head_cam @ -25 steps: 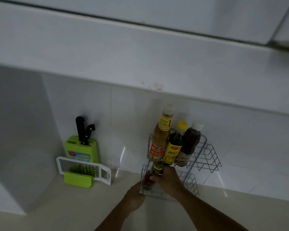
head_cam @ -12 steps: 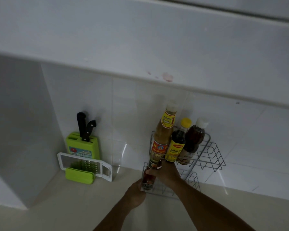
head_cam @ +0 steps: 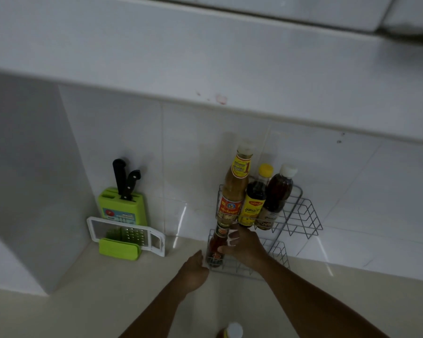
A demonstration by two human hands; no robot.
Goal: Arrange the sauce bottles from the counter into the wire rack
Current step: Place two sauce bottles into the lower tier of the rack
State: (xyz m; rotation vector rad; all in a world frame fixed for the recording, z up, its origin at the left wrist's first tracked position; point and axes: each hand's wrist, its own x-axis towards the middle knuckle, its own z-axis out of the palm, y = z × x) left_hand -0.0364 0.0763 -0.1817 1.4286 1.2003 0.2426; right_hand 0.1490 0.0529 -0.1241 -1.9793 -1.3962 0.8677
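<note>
A grey two-tier wire rack (head_cam: 300,215) stands on the counter against the tiled wall. Its top tier holds three bottles: a tall orange sauce bottle (head_cam: 233,189), a dark bottle with a yellow cap (head_cam: 255,196) and a dark bottle with a white cap (head_cam: 277,191). My right hand (head_cam: 244,246) is shut on a red sauce bottle (head_cam: 216,247) standing at the left end of the lower tier. My left hand (head_cam: 193,270) rests against the rack's lower left corner, fingers curled. A white-capped bottle (head_cam: 232,331) shows at the bottom edge.
A green knife block (head_cam: 123,208) with two black-handled knives stands left of the rack by the wall. A white and green grater (head_cam: 126,236) leans in front of it. A white shelf overhangs the counter above.
The red bottle has settled a little lower into the lower tier under my right hand. My left hand stays by the rack's corner. The view tilted down, revealing a bottle cap at the bottom edge.
</note>
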